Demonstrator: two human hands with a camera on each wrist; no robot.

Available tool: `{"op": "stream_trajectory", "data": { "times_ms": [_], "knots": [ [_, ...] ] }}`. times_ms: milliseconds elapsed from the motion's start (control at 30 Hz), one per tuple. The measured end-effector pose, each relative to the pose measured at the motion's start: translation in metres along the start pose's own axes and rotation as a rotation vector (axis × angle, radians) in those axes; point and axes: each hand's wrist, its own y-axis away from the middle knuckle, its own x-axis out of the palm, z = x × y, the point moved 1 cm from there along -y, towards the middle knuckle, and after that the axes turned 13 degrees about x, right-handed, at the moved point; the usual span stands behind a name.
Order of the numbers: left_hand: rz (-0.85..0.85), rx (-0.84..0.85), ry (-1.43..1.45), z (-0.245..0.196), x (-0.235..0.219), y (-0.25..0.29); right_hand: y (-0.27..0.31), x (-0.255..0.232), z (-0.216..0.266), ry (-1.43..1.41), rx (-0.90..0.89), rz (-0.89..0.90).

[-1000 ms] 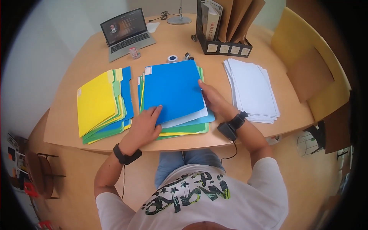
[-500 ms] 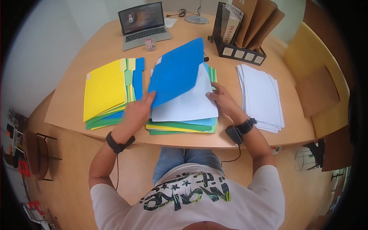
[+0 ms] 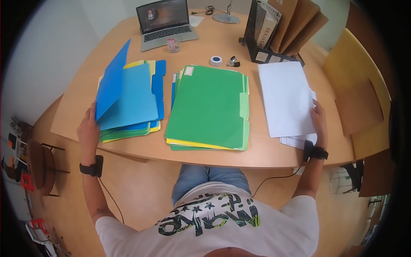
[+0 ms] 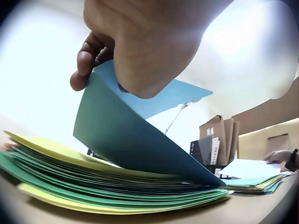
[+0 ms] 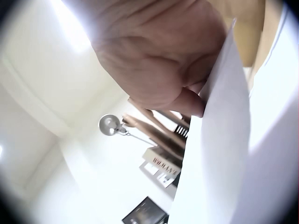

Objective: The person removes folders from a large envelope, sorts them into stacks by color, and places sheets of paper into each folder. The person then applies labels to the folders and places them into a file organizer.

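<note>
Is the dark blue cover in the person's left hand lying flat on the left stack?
No, the left hand holds the dark blue cover tilted up over the left stack.

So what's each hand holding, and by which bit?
The left hand holds a blue folder by its raised flap; the right hand, white paper by its right edge.

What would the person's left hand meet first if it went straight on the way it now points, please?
The left hand would most likely meet the raised blue cover that it grips, which starts right at its fingertips; depth beyond that is hard to judge.
</note>
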Motion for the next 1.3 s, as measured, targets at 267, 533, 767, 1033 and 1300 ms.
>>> {"op": "stream_trajectory", "data": {
  "times_ms": [267,533,767,1033,1300],
  "knots": [
    [0.38,0.042,0.004,0.024,0.041,0.027,-0.003,-0.026,-0.045,0.317,0.009,-0.256],
    [0.381,0.052,0.027,-0.003,-0.001,0.016,-0.004,-0.02,-0.043,0.638,0.11,-0.228],
    [0.1,0.517,0.69,-0.132,-0.037,-0.028,0.031,0.02,0.072,0.098,-0.203,0.127],
    [0.267,0.75,0.741,-0.222,-0.034,-0.064,0.066,0.138,0.152,-0.148,-0.113,0.826],
    [0.182,0.796,0.723,-0.22,-0.032,-0.064,0.076,0.161,0.155,-0.403,0.071,0.853]
  ]
}}
